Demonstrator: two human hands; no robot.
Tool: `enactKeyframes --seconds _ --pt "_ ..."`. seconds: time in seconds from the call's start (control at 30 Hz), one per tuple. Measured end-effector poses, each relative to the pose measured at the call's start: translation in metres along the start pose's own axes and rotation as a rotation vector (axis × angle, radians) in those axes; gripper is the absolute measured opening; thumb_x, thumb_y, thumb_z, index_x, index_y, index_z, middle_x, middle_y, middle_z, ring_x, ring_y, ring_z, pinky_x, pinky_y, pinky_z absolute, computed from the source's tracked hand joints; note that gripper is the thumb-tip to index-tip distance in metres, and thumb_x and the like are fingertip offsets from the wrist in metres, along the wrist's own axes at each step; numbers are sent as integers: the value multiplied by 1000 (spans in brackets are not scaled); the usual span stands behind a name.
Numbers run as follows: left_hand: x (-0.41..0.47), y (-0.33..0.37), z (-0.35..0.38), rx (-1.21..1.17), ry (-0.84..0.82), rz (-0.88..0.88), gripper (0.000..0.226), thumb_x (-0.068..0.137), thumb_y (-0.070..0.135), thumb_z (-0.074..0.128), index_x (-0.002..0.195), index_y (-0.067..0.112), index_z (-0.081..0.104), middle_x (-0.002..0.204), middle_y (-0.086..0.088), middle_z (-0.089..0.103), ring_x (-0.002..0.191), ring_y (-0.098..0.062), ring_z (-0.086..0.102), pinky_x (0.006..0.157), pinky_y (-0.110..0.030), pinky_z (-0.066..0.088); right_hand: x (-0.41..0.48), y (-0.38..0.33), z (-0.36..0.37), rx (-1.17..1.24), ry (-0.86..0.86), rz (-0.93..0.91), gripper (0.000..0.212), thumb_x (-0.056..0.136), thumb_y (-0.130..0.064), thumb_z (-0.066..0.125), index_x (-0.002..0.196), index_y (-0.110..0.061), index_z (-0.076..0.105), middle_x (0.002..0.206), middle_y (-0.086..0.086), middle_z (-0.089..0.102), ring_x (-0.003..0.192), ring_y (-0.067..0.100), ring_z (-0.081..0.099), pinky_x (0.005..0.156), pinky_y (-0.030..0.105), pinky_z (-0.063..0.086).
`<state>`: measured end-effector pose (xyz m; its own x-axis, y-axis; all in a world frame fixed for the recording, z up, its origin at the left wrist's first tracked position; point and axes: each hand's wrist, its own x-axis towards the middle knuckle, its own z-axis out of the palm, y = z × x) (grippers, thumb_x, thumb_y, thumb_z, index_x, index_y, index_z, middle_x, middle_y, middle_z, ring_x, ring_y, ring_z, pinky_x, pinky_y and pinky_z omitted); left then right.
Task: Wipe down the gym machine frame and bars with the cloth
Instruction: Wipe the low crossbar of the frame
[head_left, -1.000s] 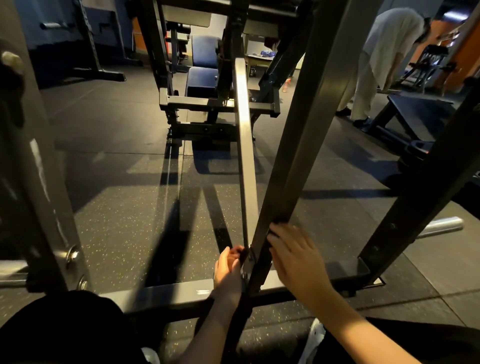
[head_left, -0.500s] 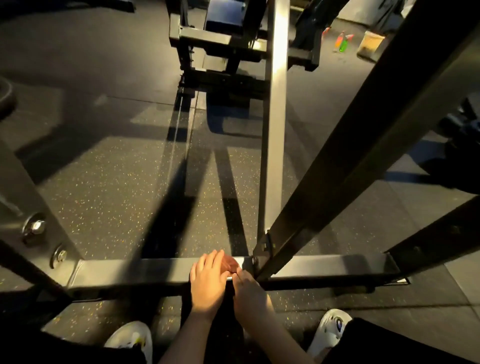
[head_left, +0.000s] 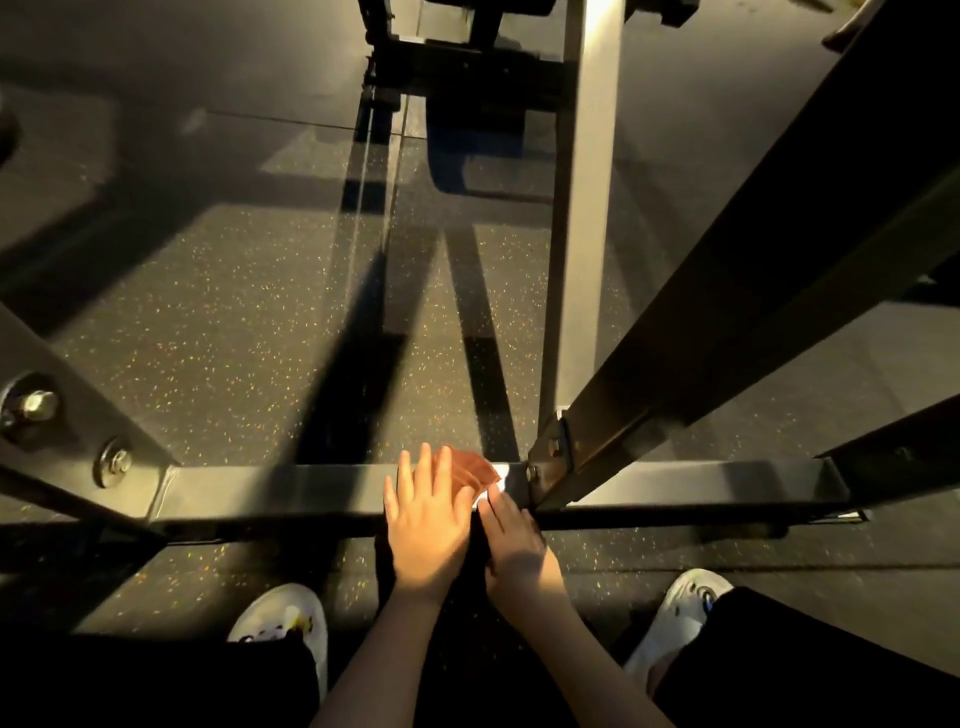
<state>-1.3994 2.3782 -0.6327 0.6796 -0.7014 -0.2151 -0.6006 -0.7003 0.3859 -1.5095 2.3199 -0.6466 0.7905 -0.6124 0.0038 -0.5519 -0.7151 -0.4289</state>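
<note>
Head view — on the gym machine's floor crossbar (head_left: 270, 488), low in the frame, beside the bolted bracket (head_left: 550, 457) right of centre, the left hand (head_left: 426, 519) presses flat on the reddish cloth (head_left: 475, 470), the right hand's (head_left: 514, 540) grip unreadable — a rightward stroke could snag cloth or knuckles on the bolts.

Light: dim, warm | Shadows: long bars across floor (head_left: 249, 338) | Glare: bright patch on near crossbar (head_left: 270, 491) | Edges: wide-angle bending, soft blur
</note>
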Motion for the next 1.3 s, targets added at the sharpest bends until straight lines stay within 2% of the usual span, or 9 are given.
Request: enactKeyframes --seconds 0.17,0.27,0.37,0.53,0.7,0.8,0.97,1.1,1.3 --pt "0 -22 -10 -131 -33 100 79 85 51 -4 154 21 20 160 8 11 150 -18 8 120 -38 5 15 -16 -13 44 135 195 31 77 -1 65 107 -2 69 106 12 71 95 24 71 84 34 55" --pt "-5 -53 -19 -99 19 50 72 102 46 3 140 7 50 147 -6 47 138 -25 40 111 -40 28 30 -39 -11 37 108 144 52 95 -25 51 144 -9 43 150 17 38 134 27 42 110 36 35" --pt "-12 -81 -18 -32 -42 42 71 106 40 7 123 2 65 131 -12 62 121 -29 58 102 -42 38 38 -62 5 -39 22 -6 51 81 -36 53 128 -17 60 145 20 45 128 37 49 97 51 48" --pt "-10 -89 -20 -81 -25 84 75 91 47 12 141 5 48 152 -10 39 144 -29 32 114 -46 26 26 -47 13 -52 -42 -120 47 73 -24 64 118 -10 64 134 21 55 119 43 56 89 50 52" --pt "-12 -88 -19 -125 -19 93 82 87 52 5 148 9 38 157 -6 31 148 -22 20 118 -38 16 57 -42 7 -55 -37 -59 56 87 -45 34 125 -15 62 143 15 49 131 39 45 100 51 42" --pt "-12 -88 -21 -145 2 95 74 91 50 12 148 10 38 156 -5 32 148 -19 20 118 -35 15 62 -49 10 -26 -60 12 57 88 -47 34 123 -15 64 142 16 49 132 40 44 101 52 40" --pt "-13 -88 -24 -160 28 107 65 95 42 20 138 6 52 149 -9 45 142 -28 35 113 -43 29 27 -38 21 1 16 -99 38 81 -27 56 109 -5 69 134 19 56 121 43 54 93 55 49" --pt "-13 -92 -28 -159 0 119 53 99 32 32 144 7 44 153 -7 39 146 -23 28 117 -38 23 38 -40 15 64 36 -75 36 68 -15 78 102 -5 70 135 16 55 128 42 47 100 52 42" --pt "-11 -96 -29 -164 -8 137 55 98 34 35 143 6 45 152 -9 40 145 -24 30 117 -37 24 57 -53 18 144 -3 84 27 88 -25 61 108 -8 68 145 10 46 140 31 31 113 47 27"
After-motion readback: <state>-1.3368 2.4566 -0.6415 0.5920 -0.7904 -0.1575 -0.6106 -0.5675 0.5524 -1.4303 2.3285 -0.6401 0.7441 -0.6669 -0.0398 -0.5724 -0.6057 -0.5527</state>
